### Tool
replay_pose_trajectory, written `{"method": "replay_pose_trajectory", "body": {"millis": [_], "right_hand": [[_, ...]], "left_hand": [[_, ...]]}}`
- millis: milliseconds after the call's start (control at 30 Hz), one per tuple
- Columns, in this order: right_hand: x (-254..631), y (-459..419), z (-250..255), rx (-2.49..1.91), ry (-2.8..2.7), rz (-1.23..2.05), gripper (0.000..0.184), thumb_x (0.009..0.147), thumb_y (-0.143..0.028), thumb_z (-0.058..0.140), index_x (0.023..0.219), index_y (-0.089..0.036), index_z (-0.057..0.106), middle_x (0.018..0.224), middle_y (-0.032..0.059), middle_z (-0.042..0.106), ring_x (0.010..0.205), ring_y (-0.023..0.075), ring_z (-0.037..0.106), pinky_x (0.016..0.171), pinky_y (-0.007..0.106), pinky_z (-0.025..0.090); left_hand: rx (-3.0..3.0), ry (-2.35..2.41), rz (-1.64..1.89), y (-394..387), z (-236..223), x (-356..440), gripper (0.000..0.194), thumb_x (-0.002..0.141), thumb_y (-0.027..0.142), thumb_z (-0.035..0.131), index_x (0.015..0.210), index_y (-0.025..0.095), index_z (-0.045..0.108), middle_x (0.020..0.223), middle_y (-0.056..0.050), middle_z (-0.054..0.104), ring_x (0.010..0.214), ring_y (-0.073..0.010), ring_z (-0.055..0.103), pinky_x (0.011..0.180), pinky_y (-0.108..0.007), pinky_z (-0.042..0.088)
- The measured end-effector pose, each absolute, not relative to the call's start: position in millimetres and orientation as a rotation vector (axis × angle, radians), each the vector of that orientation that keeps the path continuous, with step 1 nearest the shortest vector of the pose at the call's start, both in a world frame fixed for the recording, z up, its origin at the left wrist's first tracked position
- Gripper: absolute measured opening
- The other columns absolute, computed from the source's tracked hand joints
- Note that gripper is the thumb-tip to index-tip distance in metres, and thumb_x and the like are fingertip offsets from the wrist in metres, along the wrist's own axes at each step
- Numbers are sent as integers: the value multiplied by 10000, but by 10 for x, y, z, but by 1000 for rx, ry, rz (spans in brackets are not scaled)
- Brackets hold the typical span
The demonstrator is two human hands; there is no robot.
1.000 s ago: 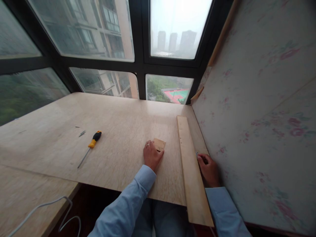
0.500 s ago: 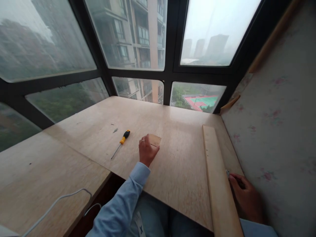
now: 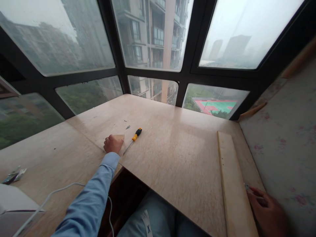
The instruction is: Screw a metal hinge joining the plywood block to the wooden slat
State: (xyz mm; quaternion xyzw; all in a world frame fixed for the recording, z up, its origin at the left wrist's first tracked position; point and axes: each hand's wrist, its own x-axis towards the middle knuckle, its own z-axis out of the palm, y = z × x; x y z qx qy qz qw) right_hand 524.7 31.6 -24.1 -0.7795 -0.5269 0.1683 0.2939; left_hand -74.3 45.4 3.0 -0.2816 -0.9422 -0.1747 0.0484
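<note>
At eight o'clock from centre, the left hand (image 3: 113,144) is clasping a small flat wooden piece (image 3: 120,137); at four, the right (image 3: 268,209) is pinching a small silvery metal fitting (image 3: 246,186), seemingly steadying it beside the long pale wooden board (image 3: 234,181).

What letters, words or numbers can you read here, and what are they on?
"X": on the white strip over the trousers. It could be just a mark, not a letter.
Too small and blurred to read: anything printed on the shiny packet near the left edge.
I can make out no writing on the screwdriver, the long board or the white box.
</note>
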Motion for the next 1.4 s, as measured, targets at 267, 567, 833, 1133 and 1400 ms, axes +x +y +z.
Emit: {"method": "replay_pose_trajectory", "body": {"millis": [267, 567, 833, 1133, 1400], "right_hand": [[5283, 363, -289, -2105, -1500, 462, 579, 729, -617, 447, 1025, -170, 665, 1148, 170, 659, 966, 365, 634, 813, 468, 488], [5446, 416, -526, -2034, -1538, 422, 556, 760, -613, 427, 1034, -207, 688, 1217, 154, 649, 1119, 408, 587, 905, 526, 463], [5494, 427, -514, -1980, -1553, 510, 534, 689, -607, 508, 1057, -272, 700, 1094, 87, 725, 996, 349, 661, 767, 425, 527], [5498, 386, -508, -1879, -1550, 594, 557, 693, -575, 517, 1100, -235, 686, 1182, 93, 691, 1103, 332, 623, 884, 426, 511], [5439, 430, -472, -1792, -1553, 483, 491, 700, -440, 527, 1075, -165, 684, 1015, 131, 668, 922, 279, 631, 873, 451, 498]], "left_hand": [[-816, -2955, -481, 518, -30, -725, 556, 737, 421, 569, 1196, 116, 491, 1239, -235, 536, 1156, -371, 517, 909, -506, 423], [-1173, -2673, -723, 676, -82, -675, 474, 756, 276, 539, 1197, 101, 543, 1234, -210, 560, 1174, -335, 513, 954, -454, 433], [-1511, -2549, -676, 857, -139, -358, 420, 812, 311, 500, 1166, 102, 586, 1125, -160, 649, 1090, -296, 563, 958, -389, 423], [-1617, -2606, -508, 822, -184, -282, 446, 803, 299, 477, 1200, 116, 561, 1092, -155, 667, 1035, -285, 603, 915, -370, 444], [-1674, -2376, -707, 850, -198, -150, 435, 733, 309, 470, 1113, 124, 569, 1113, -183, 630, 1126, -336, 550, 1023, -463, 393]]}}
